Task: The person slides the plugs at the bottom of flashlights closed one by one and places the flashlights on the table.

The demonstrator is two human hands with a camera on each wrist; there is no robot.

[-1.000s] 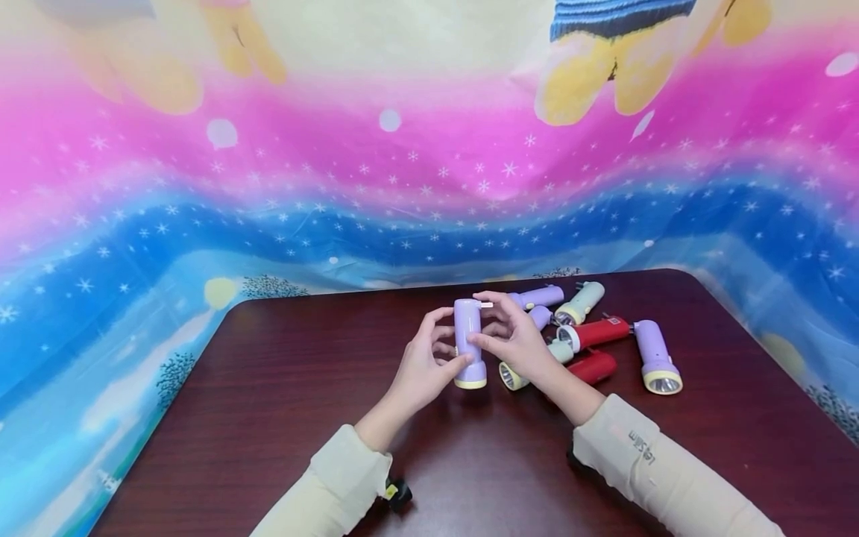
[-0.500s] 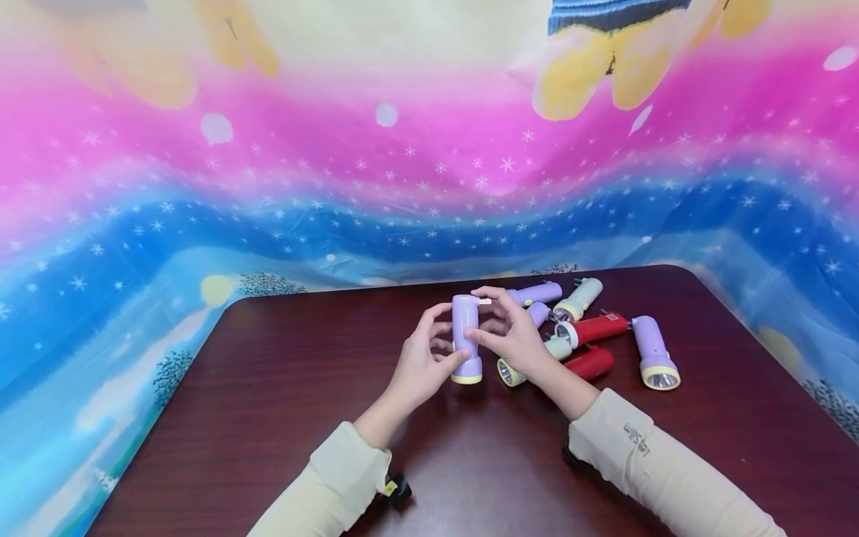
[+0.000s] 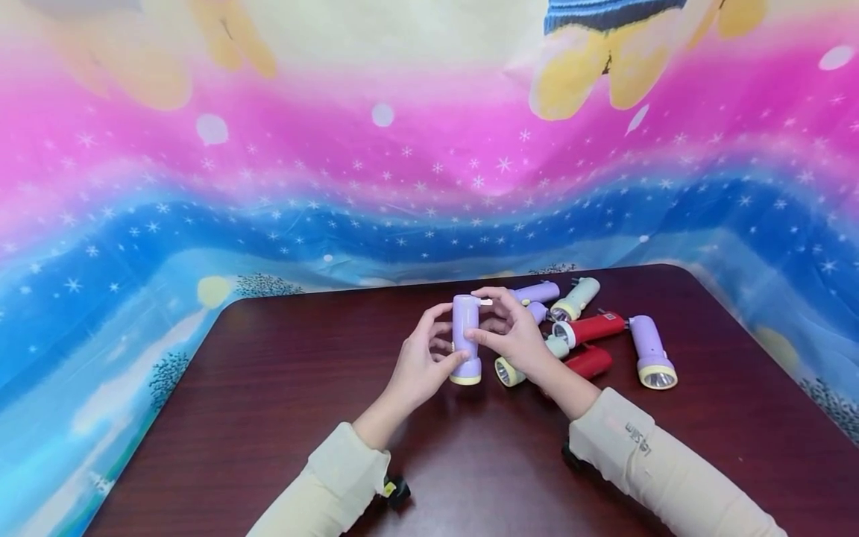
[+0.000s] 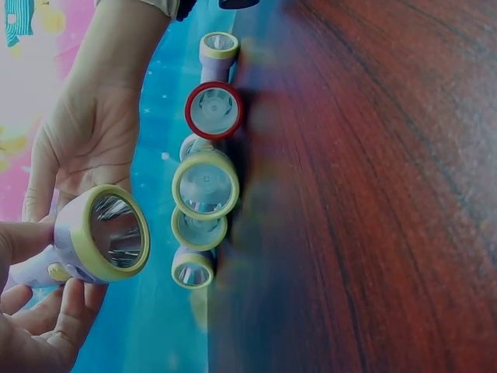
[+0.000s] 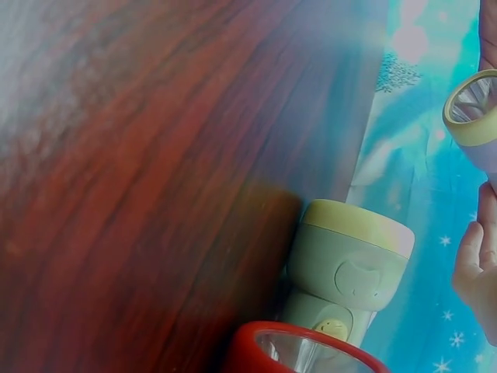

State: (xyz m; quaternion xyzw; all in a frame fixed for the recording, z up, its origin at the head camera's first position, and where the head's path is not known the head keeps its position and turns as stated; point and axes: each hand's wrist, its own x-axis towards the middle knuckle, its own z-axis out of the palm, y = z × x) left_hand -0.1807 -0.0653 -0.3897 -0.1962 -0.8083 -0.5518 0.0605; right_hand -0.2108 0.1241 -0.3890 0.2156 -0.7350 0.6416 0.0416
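A purple flashlight with a yellow head ring stands upright in the air, lens down, its plug prongs folded out to the right at the top. My left hand grips it from the left, thumb low near the head. From the right, my right hand holds it too, thumb across the body and index finger up by the prongs. In the left wrist view the flashlight's reflector and yellow switch show. The right wrist view catches only part of its yellow ring at the edge.
Several flashlights lie on the dark wooden table to the right: red, pale green and purple ones. Some sit partly behind my right hand and forearm. A patterned cloth hangs behind the table.
Both hands and the flashlight have shifted very slightly up and left in the head view, along with the whole scene. The grip looks the same throughout.
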